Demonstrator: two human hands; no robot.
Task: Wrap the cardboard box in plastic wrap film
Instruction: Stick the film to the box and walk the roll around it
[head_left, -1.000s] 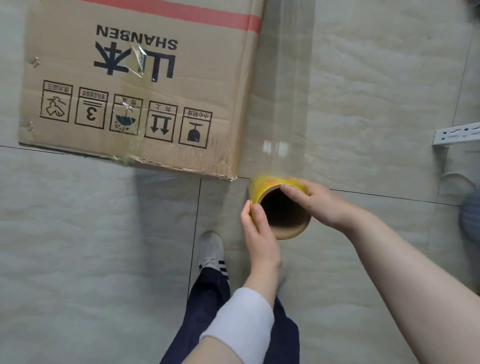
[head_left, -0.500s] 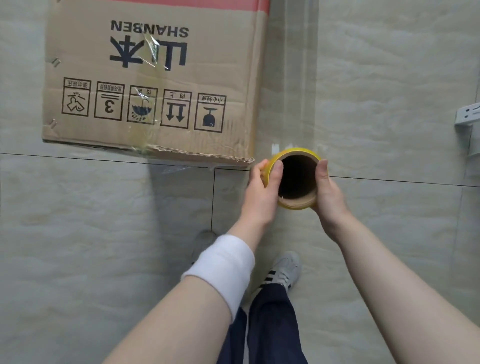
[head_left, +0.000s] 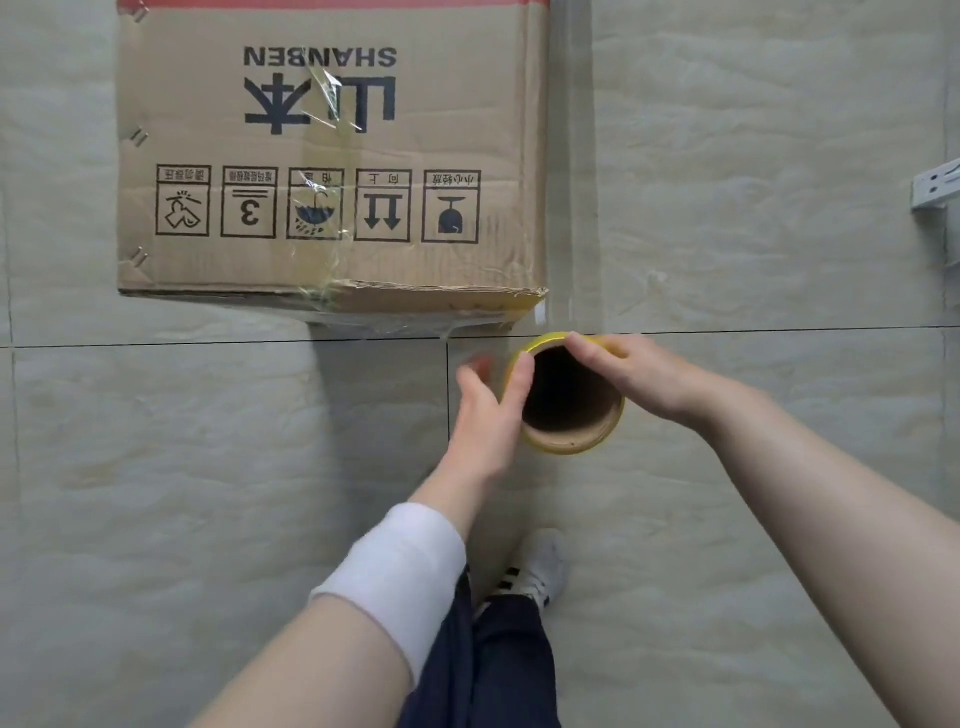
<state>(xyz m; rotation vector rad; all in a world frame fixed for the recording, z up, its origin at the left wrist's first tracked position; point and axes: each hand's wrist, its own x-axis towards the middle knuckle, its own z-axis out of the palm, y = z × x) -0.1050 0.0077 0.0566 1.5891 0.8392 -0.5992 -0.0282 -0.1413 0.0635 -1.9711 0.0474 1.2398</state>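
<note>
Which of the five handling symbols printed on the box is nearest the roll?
The goblet symbol, last in the row on the cardboard box, sits at the corner closest to the film roll.

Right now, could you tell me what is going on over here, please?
A person is wrapping a cardboard box in clear film. Both hands hold the film roll upright near the box's corner: the left hand on its side, the right hand over its rim. A sheet of film stretches alongside the box, and some clings to its front.
</note>
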